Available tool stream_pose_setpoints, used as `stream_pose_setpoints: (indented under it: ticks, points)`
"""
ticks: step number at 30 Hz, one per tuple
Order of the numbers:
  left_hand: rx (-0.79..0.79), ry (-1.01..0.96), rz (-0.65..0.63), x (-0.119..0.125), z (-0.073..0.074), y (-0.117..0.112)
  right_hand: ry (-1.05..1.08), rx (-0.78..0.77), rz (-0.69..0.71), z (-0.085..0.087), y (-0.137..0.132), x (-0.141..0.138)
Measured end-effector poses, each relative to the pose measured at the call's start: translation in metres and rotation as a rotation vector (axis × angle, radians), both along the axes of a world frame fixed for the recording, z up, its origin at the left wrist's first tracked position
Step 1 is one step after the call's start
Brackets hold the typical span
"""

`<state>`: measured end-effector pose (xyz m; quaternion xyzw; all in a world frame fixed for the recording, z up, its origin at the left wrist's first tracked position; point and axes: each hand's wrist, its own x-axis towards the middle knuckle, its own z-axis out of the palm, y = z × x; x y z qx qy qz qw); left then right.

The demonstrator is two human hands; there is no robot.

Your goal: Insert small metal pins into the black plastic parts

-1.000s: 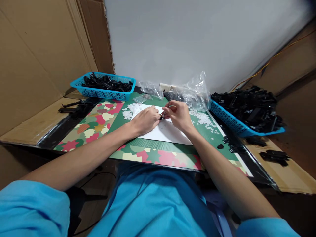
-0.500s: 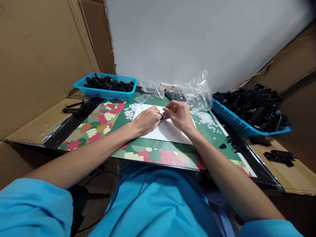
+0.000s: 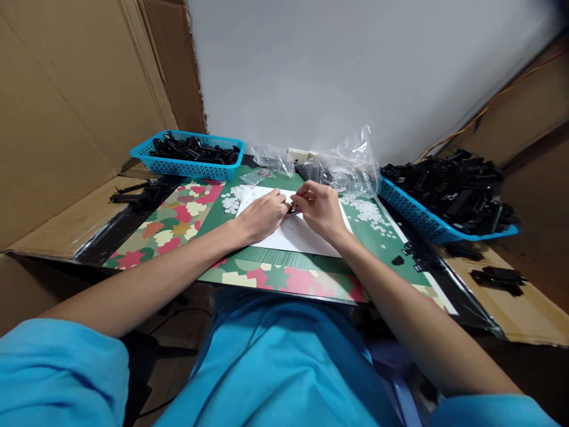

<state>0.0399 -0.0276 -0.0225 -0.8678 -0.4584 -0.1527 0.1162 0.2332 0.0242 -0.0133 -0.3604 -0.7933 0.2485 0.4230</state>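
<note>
Over a white sheet [image 3: 306,237] my left hand [image 3: 264,216] is closed on a small black plastic part [image 3: 291,209], most of it hidden by the fingers. My right hand [image 3: 322,207] meets it from the right, its thumb and fingertips pinched together at the part. A thin, slender item seems to stick up from that pinch, too small to name. Small white discs [image 3: 231,200] lie in a heap left of the sheet, and more white discs [image 3: 367,210] are scattered to its right.
A blue basket [image 3: 191,172] of black parts stands at back left, another blue basket [image 3: 418,216] heaped with black parts at right. Clear plastic bags [image 3: 351,172] lie along the back by the wall. Loose black parts [image 3: 498,277] rest on cardboard at right, others [image 3: 142,193] at left.
Both hands stay together at the black part, with only a slight shift of the right fingertips. The whole view has moved a little.
</note>
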Motion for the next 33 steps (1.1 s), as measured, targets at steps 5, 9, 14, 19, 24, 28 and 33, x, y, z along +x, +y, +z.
stream_pose_setpoints:
  ticks: [5, 9, 14, 19, 24, 28, 33]
  points:
    - [0.032, 0.019, -0.003, -0.001, -0.001, 0.002, 0.028, 0.016, 0.049, -0.004, 0.0, 0.003]
    - [0.041, 0.023, -0.011, 0.0, 0.0, 0.002, 0.072, -0.047, 0.052, -0.006, 0.004, 0.004]
    - [0.043, 0.007, -0.013, -0.002, -0.001, 0.003, 0.147, -0.097, 0.057, -0.003, 0.009, 0.003]
    - [0.062, -0.025, -0.022, -0.005, 0.001, 0.003, 0.133, -0.026, 0.032, 0.01, 0.007, 0.013]
    - [0.124, -0.111, -0.001, -0.005, 0.006, 0.0, -0.144, 0.126, 0.035, 0.021, 0.002, 0.022]
    - [0.137, -0.147, 0.009, -0.004, 0.007, 0.0, -0.262, 0.147, 0.086, 0.018, 0.0, 0.021]
    - [0.129, -0.129, -0.006, -0.004, 0.006, 0.0, -0.356, 0.179, 0.134, 0.014, -0.001, 0.019]
